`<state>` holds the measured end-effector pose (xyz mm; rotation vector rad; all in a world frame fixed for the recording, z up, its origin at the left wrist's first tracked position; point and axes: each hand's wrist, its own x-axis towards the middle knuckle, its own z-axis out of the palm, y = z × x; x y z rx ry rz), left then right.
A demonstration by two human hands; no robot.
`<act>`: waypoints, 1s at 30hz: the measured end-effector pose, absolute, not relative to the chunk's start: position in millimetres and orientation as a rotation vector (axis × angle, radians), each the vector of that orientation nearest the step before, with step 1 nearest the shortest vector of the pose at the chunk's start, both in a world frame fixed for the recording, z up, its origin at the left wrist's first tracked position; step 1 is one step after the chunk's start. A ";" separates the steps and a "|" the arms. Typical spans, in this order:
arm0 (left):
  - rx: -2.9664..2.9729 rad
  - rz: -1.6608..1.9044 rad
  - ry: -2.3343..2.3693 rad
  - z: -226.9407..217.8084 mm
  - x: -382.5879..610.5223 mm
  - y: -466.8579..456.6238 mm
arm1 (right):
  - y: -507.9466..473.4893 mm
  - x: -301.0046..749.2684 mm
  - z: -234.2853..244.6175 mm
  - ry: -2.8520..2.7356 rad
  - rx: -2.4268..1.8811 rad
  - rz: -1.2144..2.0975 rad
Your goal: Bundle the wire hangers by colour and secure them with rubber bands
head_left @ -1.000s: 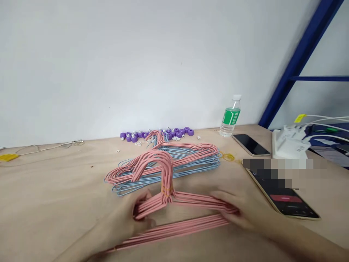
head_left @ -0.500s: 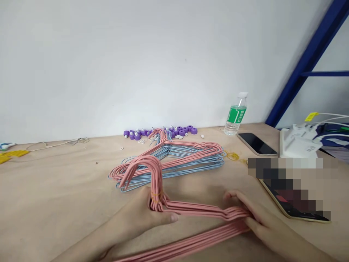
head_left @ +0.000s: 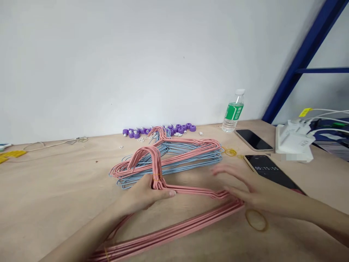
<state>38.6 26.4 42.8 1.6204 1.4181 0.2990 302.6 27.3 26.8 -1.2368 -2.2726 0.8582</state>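
A bundle of pink wire hangers [head_left: 191, 191] lies on the tan tabletop in front of me, its necks tied with a yellow rubber band. My left hand [head_left: 144, 194] is closed around the bundle just below the hooks, thumb laid along the wires. My right hand [head_left: 245, 187] hovers with fingers spread over the bundle's right shoulder, holding nothing. A loose yellow rubber band [head_left: 256, 220] lies on the table beside my right wrist. Behind the bundle sits a flat pile of pink and blue hangers [head_left: 185, 154].
Purple caps [head_left: 180, 128] line the wall edge. At right stand a water bottle [head_left: 232, 112], two phones [head_left: 253, 140] [head_left: 271, 173], one showing a timer, and a white charger block [head_left: 293, 143] with cables. More rubber bands [head_left: 230, 152] lie near the pile. A blue rack post [head_left: 297, 62] rises at right.
My right hand let go of the bundle's right end and opened above it. A rubber band now lies on the table by my wrist. My left hand keeps its grip at the necks.
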 end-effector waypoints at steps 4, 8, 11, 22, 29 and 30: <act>1.684 0.433 1.300 38.6 51.9 30.4 | 44.3 248.4 41.4 -2.372 -0.779 0.466; 1.726 0.553 1.183 32.0 58.5 33.2 | 56.6 212.2 29.9 -2.300 -0.434 -0.003; 1.792 0.562 1.236 30.6 59.0 31.8 | 59.6 209.3 22.3 -2.236 -0.309 -0.306; 1.925 0.306 1.359 40.9 76.6 -1.0 | 86.1 198.1 104.6 -2.233 -0.477 0.170; 1.869 0.260 1.227 75.7 79.5 -15.5 | 108.1 160.8 135.0 -2.897 0.029 1.398; 1.851 0.293 1.203 78.5 79.7 -17.5 | 109.0 156.9 133.8 -2.914 0.009 1.490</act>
